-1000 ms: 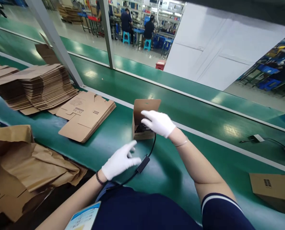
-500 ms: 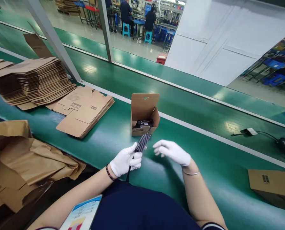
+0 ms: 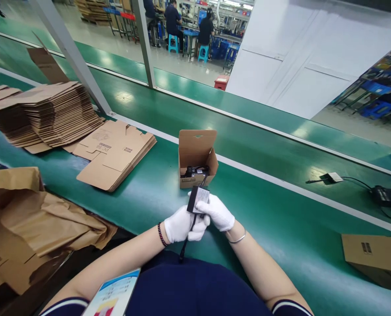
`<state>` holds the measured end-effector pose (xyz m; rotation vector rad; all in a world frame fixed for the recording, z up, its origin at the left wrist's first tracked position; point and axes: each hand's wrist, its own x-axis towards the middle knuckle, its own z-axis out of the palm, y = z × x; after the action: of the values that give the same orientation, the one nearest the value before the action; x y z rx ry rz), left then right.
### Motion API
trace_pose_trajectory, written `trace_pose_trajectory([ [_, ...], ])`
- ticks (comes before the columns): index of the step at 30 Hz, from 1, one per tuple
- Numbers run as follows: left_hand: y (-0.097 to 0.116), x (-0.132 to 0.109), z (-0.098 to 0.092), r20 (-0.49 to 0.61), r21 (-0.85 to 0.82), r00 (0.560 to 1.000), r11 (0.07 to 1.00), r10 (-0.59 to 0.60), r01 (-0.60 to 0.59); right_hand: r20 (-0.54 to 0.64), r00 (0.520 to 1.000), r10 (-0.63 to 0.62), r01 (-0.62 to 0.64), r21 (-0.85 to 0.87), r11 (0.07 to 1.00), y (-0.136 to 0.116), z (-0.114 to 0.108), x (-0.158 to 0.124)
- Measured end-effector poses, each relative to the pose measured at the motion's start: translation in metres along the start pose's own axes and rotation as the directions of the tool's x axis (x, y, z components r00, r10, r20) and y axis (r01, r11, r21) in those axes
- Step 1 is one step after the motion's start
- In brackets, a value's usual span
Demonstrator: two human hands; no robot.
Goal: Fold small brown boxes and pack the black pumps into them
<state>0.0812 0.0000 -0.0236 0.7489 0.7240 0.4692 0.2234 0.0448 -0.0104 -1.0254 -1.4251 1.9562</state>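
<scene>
Between my gloved hands is a small black controller box (image 3: pixel 198 200) with a white label facing up and a cable running down toward my body. My left hand (image 3: pixel 185 226) is closed around its lower left side and the cable. My right hand (image 3: pixel 218 213) grips the right side, thumb lying on the label. Just beyond stands an open cardboard box (image 3: pixel 197 142), its back flap raised. Inside it sits a black device with cables (image 3: pixel 195 171). Another cable runs from the controller toward this box.
To the left lie a pile of flattened cartons (image 3: pixel 113 145), a taller carton stack (image 3: pixel 57 112) and brown paper (image 3: pixel 57 217). A closed carton (image 3: pixel 376 252) sits at right. On the belt (image 3: pixel 281 162) rests another black device (image 3: pixel 383 196) with a labelled controller (image 3: pixel 332 177). People sit at far benches.
My right hand has come in from the right and taken hold of the controller. The controller has turned from its ribbed side to its labelled side. The device on the belt has shifted left.
</scene>
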Motion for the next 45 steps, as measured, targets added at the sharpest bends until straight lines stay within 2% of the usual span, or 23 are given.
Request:
trace_pose_trajectory([
  [1,0.005,-0.003,0.001,-0.054,0.209,0.998,0.978,0.025,-0.014,-0.016,1.000,0.009,-0.009,-0.040,0.999,-0.007,-0.005,-0.002],
  [2,0.011,-0.008,0.000,-0.112,0.409,0.991,0.912,0.075,-0.023,-0.039,0.999,0.005,-0.009,-0.097,0.995,-0.016,-0.012,-0.004],
  [4,0.028,-0.020,-0.002,-0.210,0.722,0.947,0.692,0.244,-0.018,-0.046,0.999,-0.021,0.007,-0.298,0.955,-0.040,-0.029,-0.009],
  [5,0.037,-0.026,-0.003,-0.237,0.823,0.903,0.568,0.359,-0.010,-0.028,0.999,-0.023,0.008,-0.447,0.894,-0.054,-0.037,-0.012],
  [6,0.048,-0.031,-0.004,-0.239,0.896,0.845,0.445,0.479,0.001,-0.009,1.000,-0.007,0.000,-0.615,0.789,-0.067,-0.044,-0.015],
  [7,0.059,-0.032,-0.006,-0.208,0.950,0.782,0.312,0.587,0.019,0.000,1.000,0.019,-0.011,-0.780,0.626,-0.080,-0.049,-0.019],
  [8,0.070,-0.031,-0.006,-0.148,0.986,0.724,0.157,0.674,0.055,-0.006,0.999,0.038,-0.022,-0.909,0.416,-0.091,-0.052,-0.022],
  [9,0.080,-0.028,-0.006,-0.083,0.994,0.690,0.014,0.719,0.105,-0.024,0.999,0.039,-0.031,-0.982,0.188,-0.100,-0.052,-0.026],
  [10,0.090,-0.022,-0.006,-0.048,0.981,0.694,-0.096,0.719,0.167,-0.042,0.999,0.019,-0.041,-0.999,-0.023,-0.106,-0.050,-0.030],
  [12,0.107,-0.007,-0.006,-0.088,0.926,0.760,-0.228,0.644,0.301,-0.053,0.995,-0.089,-0.079,-0.942,-0.326,-0.114,-0.044,-0.035],
  [13,0.112,0.000,-0.006,-0.138,0.899,0.789,-0.258,0.599,0.354,-0.039,0.985,-0.170,-0.107,-0.904,-0.415,-0.115,-0.043,-0.037],
  [15,0.117,0.010,-0.006,-0.215,0.867,0.814,-0.278,0.539,0.413,0.027,0.935,-0.353,-0.164,-0.852,-0.498,-0.116,-0.046,-0.034],
  [17,0.116,0.014,-0.006,-0.226,0.863,0.815,-0.279,0.533,0.422,0.128,0.860,-0.494,-0.162,-0.849,-0.502,-0.115,-0.058,-0.025],
  [20,0.111,0.013,-0.006,-0.240,0.848,0.803,-0.285,0.546,0.448,0.234,0.780,-0.581,-0.022,-0.917,-0.399,-0.112,-0.079,0.000],
  [23,0.110,0.012,-0.005,-0.268,0.833,0.793,-0.282,0.548,0.476,0.290,0.751,-0.594,0.193,-0.956,-0.222,-0.107,-0.087,0.026],
  [25,0.111,0.012,-0.004,-0.277,0.834,0.791,-0.273,0.545,0.480,0.362,0.729,-0.581,0.345,-0.927,-0.145,-0.103,-0.084,0.040],
  [31,0.109,0.016,-0.002,-0.289,0.827,0.780,-0.265,0.555,0.495,0.623,0.633,-0.460,0.666,-0.741,-0.087,-0.082,-0.076,0.070],
  [33,0.107,0.018,-0.002,-0.303,0.818,0.769,-0.262,0.562,0.513,0.637,0.594,-0.492,0.709,-0.703,-0.053,-0.072,-0.082,0.077],
  [35,0.106,0.020,-0.002,-0.321,0.810,0.758,-0.249,0.568,0.531,0.592,0.578,-0.561,0.707,-0.707,-0.018,-0.063,-0.089,0.081],
  [36,0.106,0.022,-0.002,-0.329,0.808,0.754,-0.244,0.569,0.537,0.554,0.582,-0.595,0.688,-0.726,-0.003,-0.061,-0.090,0.080],
  [38,0.106,0.023,-0.001,-0.332,0.809,0.757,-0.244,0.562,0.535,0.468,0.624,-0.625,0.612,-0.791,0.018,-0.062,-0.085,0.076],
  [42,0.111,0.010,0.000,-0.276,0.833,0.802,-0.284,0.530,0.475,0.269,0.816,-0.512,0.321,-0.947,0.014,-0.080,-0.060,0.063],
  [45,0.126,-0.020,-0.004,-0.155,0.905,0.855,-0.275,0.494,0.323,0.157,0.899,-0.410,0.170,-0.985,-0.005,-0.095,-0.046,0.059],
])
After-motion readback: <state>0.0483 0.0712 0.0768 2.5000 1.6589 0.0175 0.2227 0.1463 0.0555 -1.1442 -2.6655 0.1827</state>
